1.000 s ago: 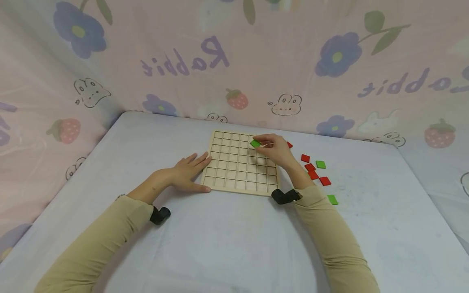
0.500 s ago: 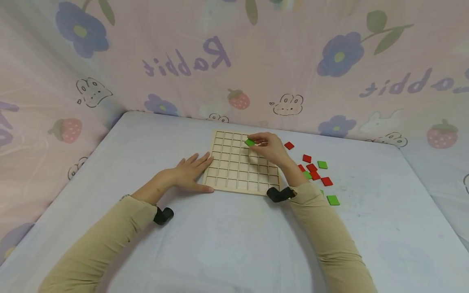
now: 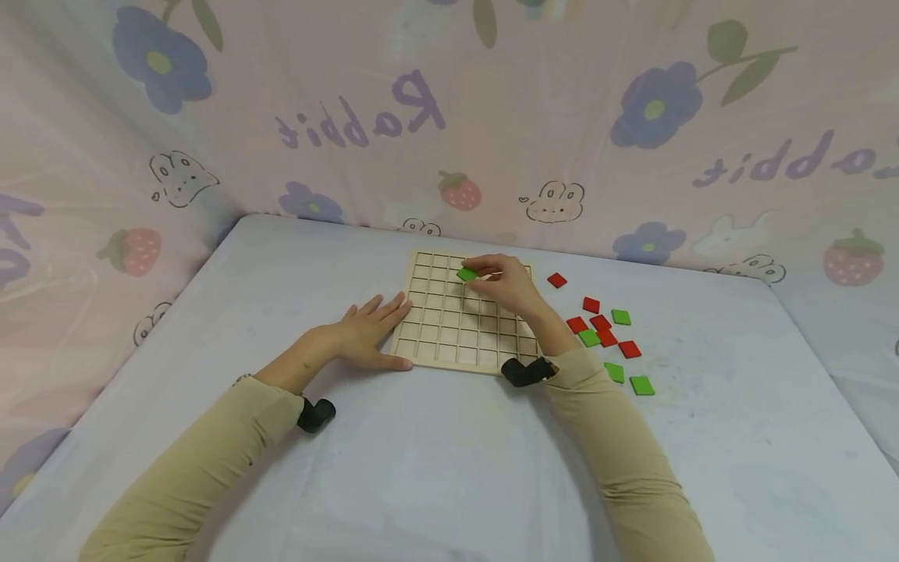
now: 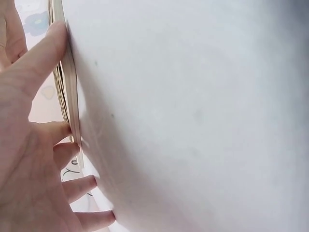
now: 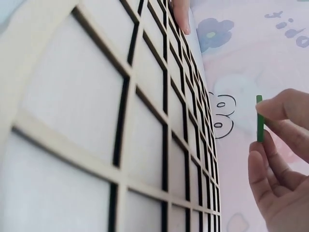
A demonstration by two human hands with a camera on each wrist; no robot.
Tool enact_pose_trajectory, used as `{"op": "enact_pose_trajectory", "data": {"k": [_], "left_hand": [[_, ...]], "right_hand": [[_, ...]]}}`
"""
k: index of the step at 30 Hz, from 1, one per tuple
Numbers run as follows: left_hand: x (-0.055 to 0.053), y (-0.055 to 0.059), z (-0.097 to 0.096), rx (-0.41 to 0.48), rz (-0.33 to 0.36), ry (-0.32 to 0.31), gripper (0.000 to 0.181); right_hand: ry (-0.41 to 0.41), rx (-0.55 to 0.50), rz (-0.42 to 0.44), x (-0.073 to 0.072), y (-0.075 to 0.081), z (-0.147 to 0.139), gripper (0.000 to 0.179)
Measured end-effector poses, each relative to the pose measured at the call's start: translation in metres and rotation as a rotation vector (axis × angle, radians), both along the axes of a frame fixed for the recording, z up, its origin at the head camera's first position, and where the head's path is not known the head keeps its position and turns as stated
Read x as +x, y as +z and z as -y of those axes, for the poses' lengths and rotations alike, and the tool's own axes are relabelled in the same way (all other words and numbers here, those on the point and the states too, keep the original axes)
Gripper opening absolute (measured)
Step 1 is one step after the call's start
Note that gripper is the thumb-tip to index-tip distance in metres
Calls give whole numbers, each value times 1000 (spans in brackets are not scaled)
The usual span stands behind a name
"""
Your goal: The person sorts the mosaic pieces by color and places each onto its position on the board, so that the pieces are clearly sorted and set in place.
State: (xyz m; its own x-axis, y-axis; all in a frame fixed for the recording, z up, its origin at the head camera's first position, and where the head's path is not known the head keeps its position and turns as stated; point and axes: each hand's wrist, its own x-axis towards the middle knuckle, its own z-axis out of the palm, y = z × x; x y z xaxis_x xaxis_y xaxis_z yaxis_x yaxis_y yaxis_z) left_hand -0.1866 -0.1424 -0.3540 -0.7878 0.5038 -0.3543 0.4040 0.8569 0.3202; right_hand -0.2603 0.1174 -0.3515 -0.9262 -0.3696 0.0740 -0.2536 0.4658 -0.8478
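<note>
A square wooden grid board [image 3: 449, 320] lies on the table. My left hand [image 3: 361, 336] rests at its left edge, fingers spread straight; in the left wrist view the thumb [image 4: 48, 48] and fingertips touch the board's side. Over the far rows of the grid, my right hand [image 3: 509, 285] pinches a green square tile [image 3: 467, 275] between thumb and fingers. The right wrist view shows that tile [image 5: 259, 118] edge-on, held apart from the grid's surface. No tile lies in the grid cells that show; some cells are hidden behind the right hand.
Several red tiles [image 3: 591, 304] and green tiles [image 3: 642, 385] lie scattered to the right of the board, near the right forearm. A printed cloth wall [image 3: 492, 140] stands behind the white table [image 3: 421, 453].
My right hand has moved left over the board with the green tile, uncovering more red and green tiles on the right. The left hand stays at the board's edge.
</note>
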Motion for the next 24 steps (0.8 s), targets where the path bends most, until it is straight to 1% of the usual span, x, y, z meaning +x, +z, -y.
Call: {"op": "enact_pose_trajectory", "data": {"k": [3,8,11,17,24], "left_hand": [[0,1,0,-8,7,6,100],[2,3,1,-8,13,10,99],[2,4,1,-2,16,11,99],[0,1,1,3,18,10,99],[0,1,0,3,18,12,99]], "right_hand": [[25,-13,-8,-1,0,5,36],[66,7,-32,-3,-2,11,37],[76,20,-27,-4,-4,15,36],[77,29,-24,-5,-6,23,37],[88,19,-12,-9,-11,29,36]]}}
